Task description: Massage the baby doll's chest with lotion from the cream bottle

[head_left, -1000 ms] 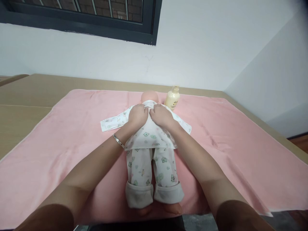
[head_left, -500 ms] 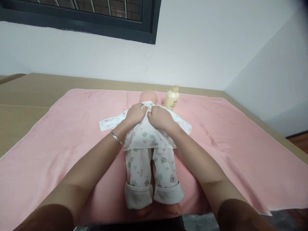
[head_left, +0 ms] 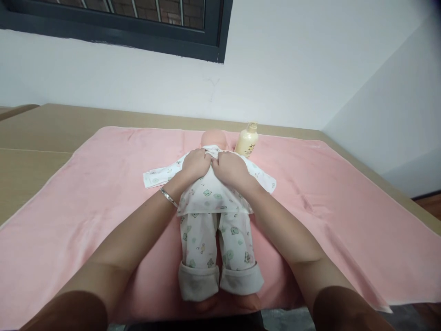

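Observation:
A baby doll (head_left: 214,137) lies lengthwise before me in a white printed shirt (head_left: 210,195) and matching trousers (head_left: 199,239) with the cuffs turned up. Its head points away from me, and its feet are near the front edge. My left hand (head_left: 197,163) and my right hand (head_left: 230,166) meet side by side high on the middle of the shirt, just below the neck. Fingers of both are curled in, closed on the shirt cloth; the fingertips are partly hidden. The empty-looking sleeves spread out to either side.
A pale yellow pump bottle (head_left: 246,140) stands right of the doll's head. Under everything lies a pink blanket (head_left: 320,220) on a wooden table (head_left: 27,133). A white wall (head_left: 275,69) with a dark window frame (head_left: 172,39) rises behind.
Hardly anything differs. The whole view has shifted very slightly; both hands stay at the same place on the shirt.

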`<act>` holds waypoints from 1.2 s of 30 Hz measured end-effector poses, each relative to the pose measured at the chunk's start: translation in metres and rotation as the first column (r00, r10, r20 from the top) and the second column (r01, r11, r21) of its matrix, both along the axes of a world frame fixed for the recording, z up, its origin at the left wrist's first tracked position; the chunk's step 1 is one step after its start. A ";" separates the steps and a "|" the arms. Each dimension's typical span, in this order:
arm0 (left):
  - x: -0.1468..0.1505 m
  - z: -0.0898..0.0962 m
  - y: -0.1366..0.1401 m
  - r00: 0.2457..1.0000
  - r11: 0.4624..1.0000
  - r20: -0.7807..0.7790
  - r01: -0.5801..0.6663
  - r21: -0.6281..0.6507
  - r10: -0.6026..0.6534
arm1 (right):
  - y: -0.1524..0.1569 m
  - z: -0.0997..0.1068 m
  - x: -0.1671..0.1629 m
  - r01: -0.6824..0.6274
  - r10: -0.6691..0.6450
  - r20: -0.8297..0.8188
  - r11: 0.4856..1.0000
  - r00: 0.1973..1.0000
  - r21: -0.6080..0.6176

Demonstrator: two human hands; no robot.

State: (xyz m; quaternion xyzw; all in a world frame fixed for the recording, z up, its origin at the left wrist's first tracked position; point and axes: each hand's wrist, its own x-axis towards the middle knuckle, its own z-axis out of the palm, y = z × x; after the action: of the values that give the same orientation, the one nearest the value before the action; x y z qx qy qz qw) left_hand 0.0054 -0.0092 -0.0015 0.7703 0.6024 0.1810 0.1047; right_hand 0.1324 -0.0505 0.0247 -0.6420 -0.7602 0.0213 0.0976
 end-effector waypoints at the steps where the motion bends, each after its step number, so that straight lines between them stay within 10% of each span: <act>1: -0.001 -0.002 0.003 1.000 1.000 0.004 -0.001 -0.002 0.001 | -0.001 0.000 0.000 0.003 -0.003 -0.004 1.000 1.000 -0.005; 36: 0.003 -0.010 0.003 0.998 0.995 0.043 -0.045 0.087 0.042 | 0.027 -0.023 0.014 -0.060 0.068 -0.106 0.995 0.992 0.079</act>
State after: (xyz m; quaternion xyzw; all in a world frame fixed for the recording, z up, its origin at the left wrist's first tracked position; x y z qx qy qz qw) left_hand 0.0088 -0.0063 -0.0115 0.7569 0.6082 0.2256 0.0791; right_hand 0.1461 -0.0231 0.0016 -0.6109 -0.7743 0.0303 0.1622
